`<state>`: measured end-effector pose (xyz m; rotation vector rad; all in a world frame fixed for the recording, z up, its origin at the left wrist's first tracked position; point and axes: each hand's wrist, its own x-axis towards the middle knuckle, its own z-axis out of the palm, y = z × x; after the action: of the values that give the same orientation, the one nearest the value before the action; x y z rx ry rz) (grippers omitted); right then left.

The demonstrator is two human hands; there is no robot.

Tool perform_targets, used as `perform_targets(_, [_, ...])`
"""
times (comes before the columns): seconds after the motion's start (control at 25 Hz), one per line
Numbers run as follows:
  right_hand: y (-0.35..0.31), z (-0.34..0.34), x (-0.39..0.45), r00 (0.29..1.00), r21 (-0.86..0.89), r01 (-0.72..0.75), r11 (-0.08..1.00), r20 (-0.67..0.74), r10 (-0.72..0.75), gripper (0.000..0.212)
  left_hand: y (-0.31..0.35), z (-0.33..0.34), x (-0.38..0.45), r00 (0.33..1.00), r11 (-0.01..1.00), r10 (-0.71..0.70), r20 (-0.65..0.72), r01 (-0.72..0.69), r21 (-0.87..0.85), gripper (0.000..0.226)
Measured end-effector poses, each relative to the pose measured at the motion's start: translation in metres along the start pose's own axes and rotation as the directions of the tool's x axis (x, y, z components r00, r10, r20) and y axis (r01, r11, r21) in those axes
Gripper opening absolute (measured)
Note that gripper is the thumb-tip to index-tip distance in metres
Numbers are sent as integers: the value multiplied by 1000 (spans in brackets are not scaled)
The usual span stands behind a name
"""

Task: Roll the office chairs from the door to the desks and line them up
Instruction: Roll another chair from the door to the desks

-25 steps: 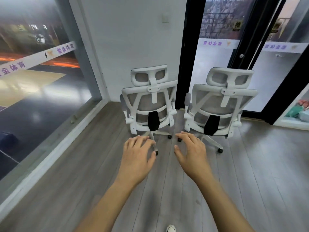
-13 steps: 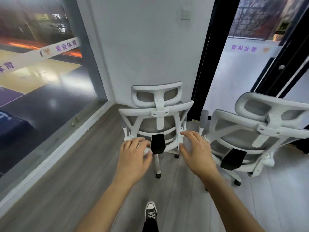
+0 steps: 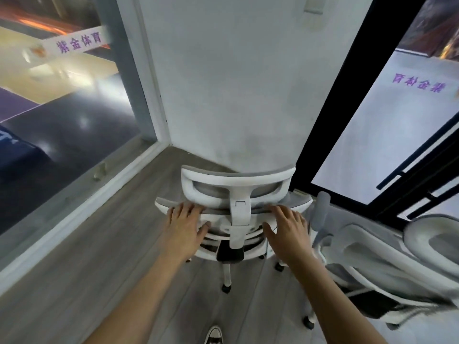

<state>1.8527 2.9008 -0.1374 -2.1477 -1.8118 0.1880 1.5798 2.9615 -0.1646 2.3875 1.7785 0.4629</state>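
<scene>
1. Centre of the frame: an office chair (image 3: 237,194) with a white frame, grey mesh and a black block low on its back.
2. Right edge: a second chair (image 3: 387,259), white and grey.
3. Lower half: floor (image 3: 94,244) of grey-brown wood-grain planks.
4. Upper centre: a plain white wall (image 3: 228,83).
5. Upper left: a white banner (image 3: 74,43) with purple characters.
6. Right: a black door frame (image 3: 330,100).
7. Bottom centre: a black-and-white shoe (image 3: 213,336).

There is one view, from a wide-angle camera on the person's head, looking forward and steeply down over both outstretched forearms. It sits close above the back of a white office chair (image 3: 236,209), whose headrest fills the middle, and it faces a white wall (image 3: 223,83) between a window (image 3: 62,83) and a glass door (image 3: 397,132). Straight lines bow towards the edges, and the person's own shoe (image 3: 214,336) shows at the bottom edge.
</scene>
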Motion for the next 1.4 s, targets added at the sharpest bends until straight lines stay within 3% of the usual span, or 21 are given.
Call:
perform_targets(0.32, [44, 31, -1, 967, 160, 255, 954, -66, -248, 48, 19, 20, -54, 974, 977, -199, -113, 189, -97, 44])
perform_targets(0.56, [48, 30, -39, 852, 295, 502, 813, -6, -524, 37, 73, 3, -178, 859, 883, -463, -217, 469, -27, 43])
perform_targets(0.88, [-40, 52, -152, 553, 455, 725, 518, 63, -831, 42, 112, -32, -388, 505, 560, -789, -350, 825, -71, 40])
perform_targets(1.12, [-142, 69, -310, 304, 540, 792, 283, 53, -951, 42, 108, -73, -573, 224, 333, -875, -430, 922, -197, 45])
perform_targets(1.28, [-207, 74, -435, 139, 606, 785, 129, 30, -990, 44, 111, -94, -706, 33, 189, -872, -489, 943, -274, 33])
perform_targets(1.4, [-246, 75, -522, 45, 660, 751, 39, 8, -999, 42, 111, -103, -798, -69, 120, -857, -511, 937, -328, 32])
